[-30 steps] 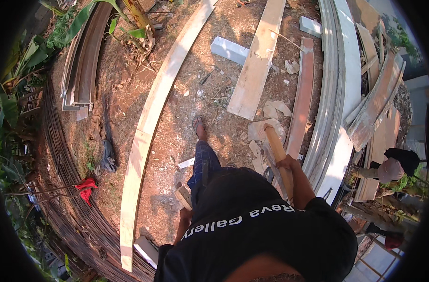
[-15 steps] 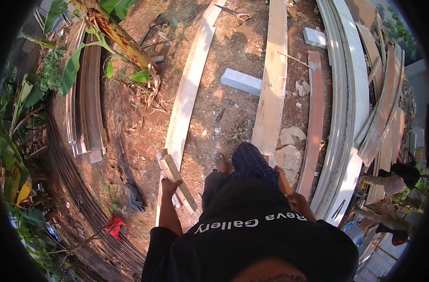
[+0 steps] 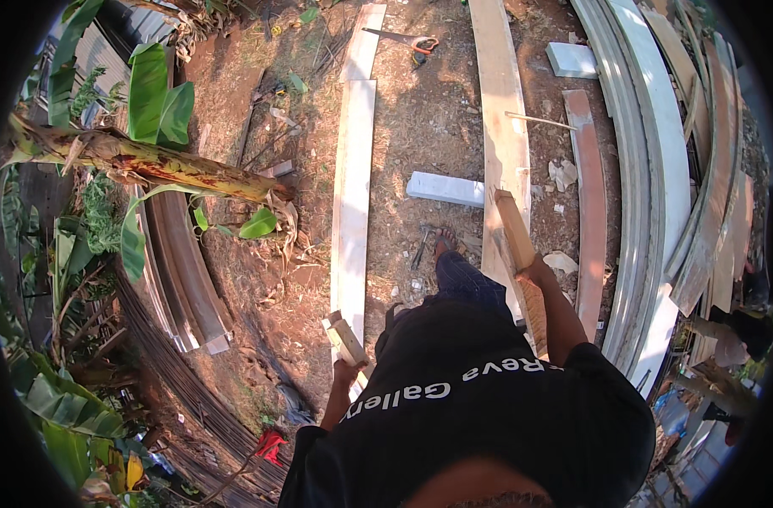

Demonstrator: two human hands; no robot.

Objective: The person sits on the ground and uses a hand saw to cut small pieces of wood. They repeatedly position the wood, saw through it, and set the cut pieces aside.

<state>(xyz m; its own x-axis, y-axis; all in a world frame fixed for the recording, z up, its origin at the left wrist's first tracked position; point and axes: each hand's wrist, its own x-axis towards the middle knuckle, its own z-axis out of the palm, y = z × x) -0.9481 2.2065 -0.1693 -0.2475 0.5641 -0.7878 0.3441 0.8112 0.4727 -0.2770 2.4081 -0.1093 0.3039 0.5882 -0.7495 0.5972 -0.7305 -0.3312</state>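
Observation:
Gripped in my left hand (image 3: 346,373), close to my body, are short wooden pieces (image 3: 345,337) lying together; their far ends point away from me, above the near end of a long pale plank (image 3: 352,203). My right hand (image 3: 537,273) is wrapped round a wooden block (image 3: 514,227), which slants forward over a second long plank (image 3: 500,93). More wood (image 3: 534,315) shows just below that hand, though I cannot tell whether it is the same piece. My black shirt hides part of both forearms and the ground under me.
A white block (image 3: 445,188) lies against the second plank. By my bare foot (image 3: 444,240) is a small hammer-like tool (image 3: 421,245). A handsaw (image 3: 403,39) with an orange handle lies farther off. Long metal-like channels (image 3: 636,169) run along the right; a banana stem (image 3: 149,161) leans in from the left.
My right hand has moved forward, bringing its wooden block into fuller view. My left hand and its wood are now lower and nearer my body. The whole view has shifted, and my foot has stepped forward.

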